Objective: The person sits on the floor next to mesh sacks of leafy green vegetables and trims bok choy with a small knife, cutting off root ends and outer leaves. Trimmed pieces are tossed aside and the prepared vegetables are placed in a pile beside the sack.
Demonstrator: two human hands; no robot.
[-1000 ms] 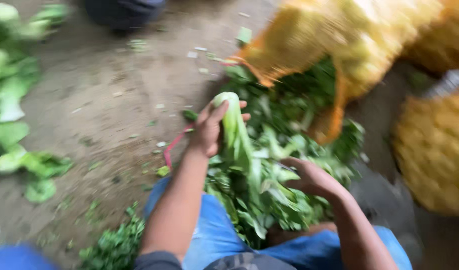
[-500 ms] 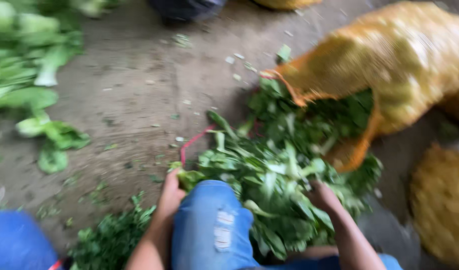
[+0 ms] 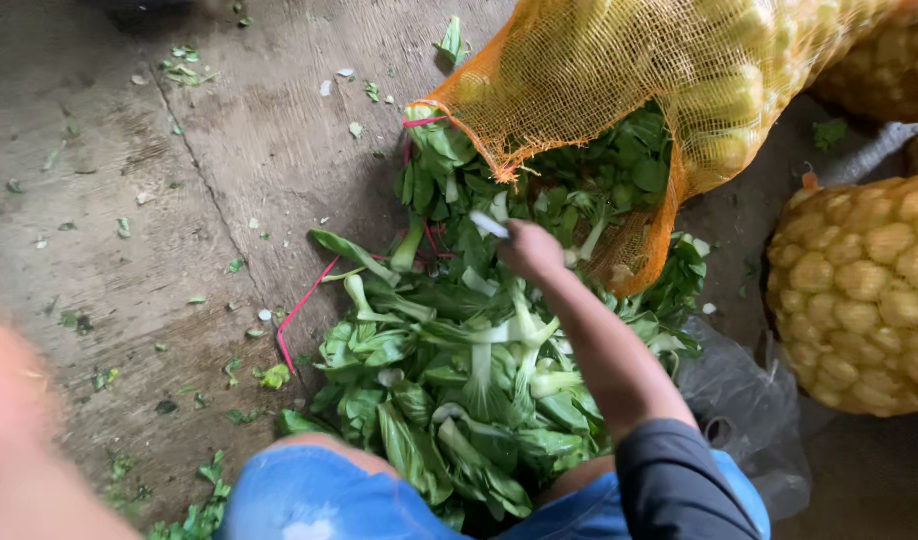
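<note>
From the head view I saw the right hand (image 3: 532,250) out over the pile of leafy greens (image 3: 459,380), fingers closed on a pale stalk piece (image 3: 489,224) right at the mouth of the orange mesh sack (image 3: 619,70). The greens spilled from that sack onto the concrete floor (image 3: 179,200), reaching down to the knees in blue jeans (image 3: 309,495). A pink string (image 3: 301,308) lay at the pile's left edge. The left hand (image 3: 19,440) was just a blur at the lower left; I couldn't tell whether it was apart or closed. Another full mesh sack (image 3: 859,290) sat to the right.
</note>
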